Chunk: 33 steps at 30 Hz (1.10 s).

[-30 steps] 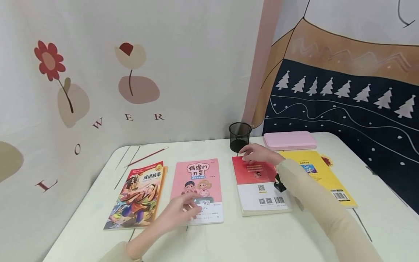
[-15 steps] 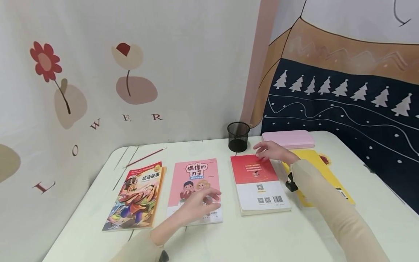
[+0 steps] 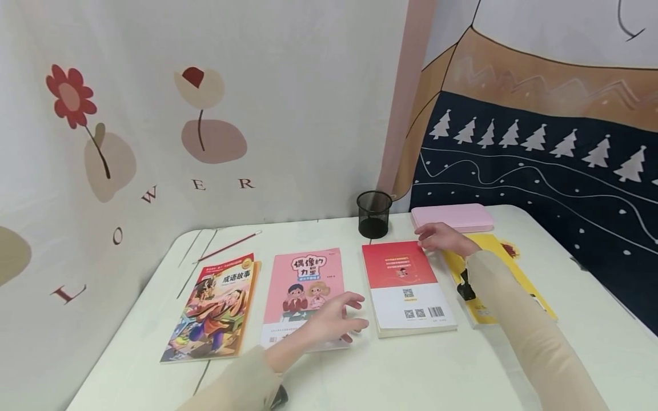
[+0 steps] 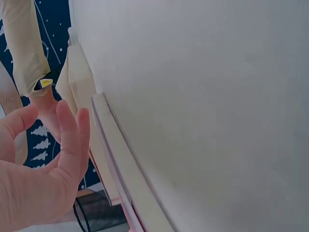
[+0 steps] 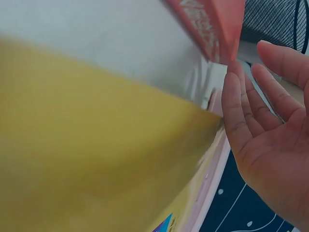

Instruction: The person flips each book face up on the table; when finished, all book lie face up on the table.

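My left hand hovers over the lower right of a pink book, fingers spread and holding nothing. In the left wrist view that hand shows loosely bent fingers beside the book edges. My right hand is at the upper right corner of a red and white book, over the upper left part of a yellow book. In the right wrist view its fingertips are near the red corner and the yellow book's edge, with nothing gripped. The right forearm hides part of the yellow book.
A colourful storybook lies at the left, with a red pencil behind it. At the back stand a black mesh pen holder and a pink pencil case. A printed cloth hangs behind the white table.
My left hand has moved right across the pink book. The right hand has shifted right from the red book's top to its corner, over the yellow book. The books lie about where they were.
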{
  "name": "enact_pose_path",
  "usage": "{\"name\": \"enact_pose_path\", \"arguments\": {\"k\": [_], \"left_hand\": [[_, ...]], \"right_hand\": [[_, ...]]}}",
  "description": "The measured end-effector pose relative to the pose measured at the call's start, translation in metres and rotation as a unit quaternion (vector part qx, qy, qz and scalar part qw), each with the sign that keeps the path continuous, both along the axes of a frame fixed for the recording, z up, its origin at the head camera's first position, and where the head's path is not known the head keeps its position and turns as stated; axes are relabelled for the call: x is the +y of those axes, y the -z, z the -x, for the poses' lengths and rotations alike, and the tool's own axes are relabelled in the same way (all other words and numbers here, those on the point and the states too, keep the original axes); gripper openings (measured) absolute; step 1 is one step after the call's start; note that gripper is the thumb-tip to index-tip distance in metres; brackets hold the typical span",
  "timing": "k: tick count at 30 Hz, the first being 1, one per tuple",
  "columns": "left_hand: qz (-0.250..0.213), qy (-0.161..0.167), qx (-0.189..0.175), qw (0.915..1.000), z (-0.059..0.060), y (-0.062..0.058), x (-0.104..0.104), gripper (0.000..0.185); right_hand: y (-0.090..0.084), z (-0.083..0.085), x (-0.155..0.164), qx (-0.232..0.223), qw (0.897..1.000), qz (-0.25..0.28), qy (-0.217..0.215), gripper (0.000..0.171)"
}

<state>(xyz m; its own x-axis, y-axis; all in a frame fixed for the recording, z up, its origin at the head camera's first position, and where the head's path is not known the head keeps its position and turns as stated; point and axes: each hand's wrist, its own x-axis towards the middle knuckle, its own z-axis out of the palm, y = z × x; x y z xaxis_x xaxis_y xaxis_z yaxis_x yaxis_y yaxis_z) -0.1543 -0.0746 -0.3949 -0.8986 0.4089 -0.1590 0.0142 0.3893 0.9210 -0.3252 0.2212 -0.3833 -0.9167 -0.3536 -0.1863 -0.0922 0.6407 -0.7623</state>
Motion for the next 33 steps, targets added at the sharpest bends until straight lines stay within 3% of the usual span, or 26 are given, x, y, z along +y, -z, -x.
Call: {"name": "enact_pose_path", "arguments": {"k": [8, 16, 33], "left_hand": [[-0.048, -0.009, -0.069, 0.9964, 0.001, 0.002, 0.015, 0.054], [-0.074, -0.029, -0.103, 0.9915, 0.001, 0.006, 0.026, 0.066], [-0.054, -0.044, -0.092, 0.9933, 0.002, 0.012, 0.035, 0.077]], "right_hand": [[0.003, -0.001, 0.003, -0.036, 0.999, 0.007, 0.012, 0.051], [0.006, -0.001, 0.004, -0.047, 0.999, 0.011, 0.014, 0.052], [0.007, 0.003, 0.003, -0.068, 0.998, -0.016, -0.007, 0.044]]}}
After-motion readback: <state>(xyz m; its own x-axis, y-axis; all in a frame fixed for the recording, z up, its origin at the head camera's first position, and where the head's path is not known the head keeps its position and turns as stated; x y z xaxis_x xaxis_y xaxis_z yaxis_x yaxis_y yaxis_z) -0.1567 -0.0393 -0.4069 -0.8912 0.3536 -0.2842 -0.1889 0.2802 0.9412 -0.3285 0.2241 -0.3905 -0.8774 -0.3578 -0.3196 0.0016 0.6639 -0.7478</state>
